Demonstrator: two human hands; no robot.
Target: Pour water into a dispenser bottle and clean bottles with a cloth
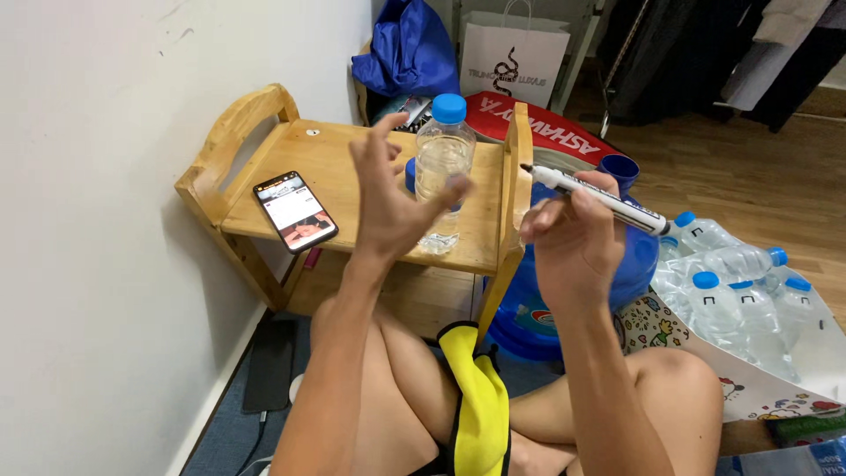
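A clear plastic water bottle (441,159) with a blue cap stands upright on a small wooden shelf (326,167). My left hand (388,198) is raised just in front of the bottle, fingers spread and curved, with nothing in it. My right hand (573,242) is to the right of the shelf's side post and grips a white marker (599,196) with its dark tip uncapped and pointing left toward the bottle. A smartphone (294,211) with a lit screen lies on the shelf's left part.
A large blue water jug (564,291) stands behind my right hand. A wrapped pack of several small bottles (749,291) lies at the right. A white wall runs along the left. A white paper bag (514,55) and blue cloth (407,48) sit behind the shelf. My bare legs are folded below.
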